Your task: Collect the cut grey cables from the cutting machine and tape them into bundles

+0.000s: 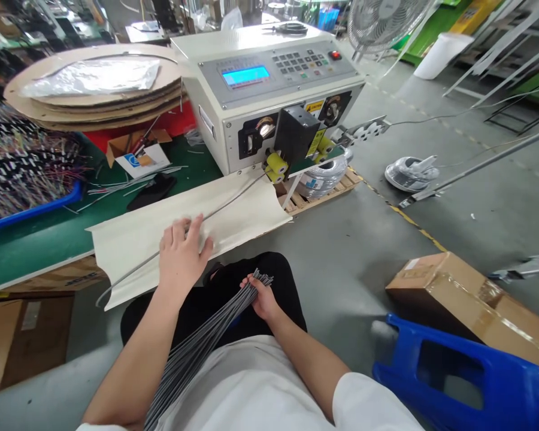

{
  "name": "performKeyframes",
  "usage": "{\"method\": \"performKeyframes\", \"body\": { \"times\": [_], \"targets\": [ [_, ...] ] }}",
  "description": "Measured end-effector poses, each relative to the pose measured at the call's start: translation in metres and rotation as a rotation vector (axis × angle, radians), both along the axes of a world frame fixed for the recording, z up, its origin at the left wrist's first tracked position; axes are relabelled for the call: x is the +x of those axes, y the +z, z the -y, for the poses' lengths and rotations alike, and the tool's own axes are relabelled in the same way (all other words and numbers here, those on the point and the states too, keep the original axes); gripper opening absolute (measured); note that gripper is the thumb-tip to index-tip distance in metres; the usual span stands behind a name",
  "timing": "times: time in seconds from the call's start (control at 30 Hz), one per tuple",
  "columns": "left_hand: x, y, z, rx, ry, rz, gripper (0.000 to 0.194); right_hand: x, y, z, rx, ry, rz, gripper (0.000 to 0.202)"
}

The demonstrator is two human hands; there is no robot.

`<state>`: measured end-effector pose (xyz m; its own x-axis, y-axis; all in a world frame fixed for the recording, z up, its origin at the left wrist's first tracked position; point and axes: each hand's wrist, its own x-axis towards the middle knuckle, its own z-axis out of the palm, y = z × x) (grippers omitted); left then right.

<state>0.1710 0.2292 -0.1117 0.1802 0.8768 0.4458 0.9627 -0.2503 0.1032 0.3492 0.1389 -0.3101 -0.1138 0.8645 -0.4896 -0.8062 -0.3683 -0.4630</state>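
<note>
A single grey cable runs out from the yellow rollers of the wire-cutting machine and along a cream-coloured curved trough. Its free end droops past the trough's left end. Over the middle of the trough, my left hand lies across the cable, fingers and thumb apart; whether it touches the cable is hard to see. In my right hand is a bundle of grey cables, gripped near its far end above my lap. The rest of the bundle slants back under my left forearm.
Left on the green bench are a blue tray of wires, stacked cardboard discs, a small open box and loose wire offcuts. A cardboard box and a blue plastic stool stand at my right.
</note>
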Motion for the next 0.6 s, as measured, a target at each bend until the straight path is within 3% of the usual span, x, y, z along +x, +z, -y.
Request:
{"method": "performKeyframes", "body": {
  "times": [0.2,0.3,0.4,0.6],
  "targets": [
    [-0.008,-0.004,0.014,-0.079,0.01,-0.052,0.053,0.001,0.001,-0.004,-0.012,0.004,0.003,0.021],
    [-0.019,-0.01,0.028,-0.189,-0.054,-0.097,0.045,0.002,0.003,-0.005,0.015,-0.003,-0.012,0.018],
    [-0.031,-0.013,0.038,-0.2,-0.02,-0.146,0.037,0.002,0.004,-0.005,0.031,0.006,-0.025,0.017],
    [-0.047,0.005,0.066,-0.073,-0.158,-0.284,0.021,0.0,0.003,-0.003,0.015,0.01,-0.019,0.021]
  ]
}}
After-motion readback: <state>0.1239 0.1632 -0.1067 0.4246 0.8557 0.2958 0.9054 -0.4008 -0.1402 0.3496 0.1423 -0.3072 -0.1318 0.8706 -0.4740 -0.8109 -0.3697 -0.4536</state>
